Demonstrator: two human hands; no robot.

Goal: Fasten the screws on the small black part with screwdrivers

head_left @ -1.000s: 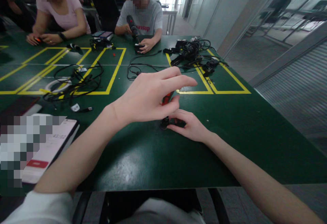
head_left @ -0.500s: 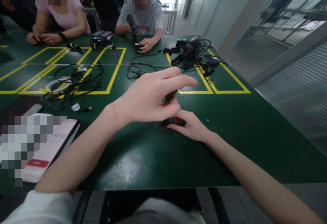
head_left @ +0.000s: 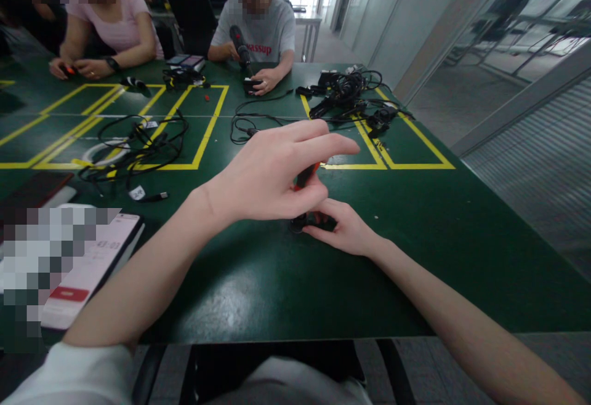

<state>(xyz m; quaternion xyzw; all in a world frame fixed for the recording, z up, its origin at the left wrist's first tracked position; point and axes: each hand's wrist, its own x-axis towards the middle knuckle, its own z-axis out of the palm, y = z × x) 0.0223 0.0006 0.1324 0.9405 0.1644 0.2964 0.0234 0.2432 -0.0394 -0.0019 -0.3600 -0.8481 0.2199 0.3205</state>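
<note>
Your left hand (head_left: 279, 174) grasps a red-and-black handle (head_left: 306, 177); at its four o'clock, your right hand (head_left: 342, 226) pinches a small black part (head_left: 298, 223) on the green table (head_left: 286, 294).

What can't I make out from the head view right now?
Head view:
- Red-and-black handle: mostly hidden behind the left hand; its lower end can't be seen.
- Black part: partly covered by the right hand; full shape unclear.
- Phone: left portion pixelated, fine print too small.
</note>
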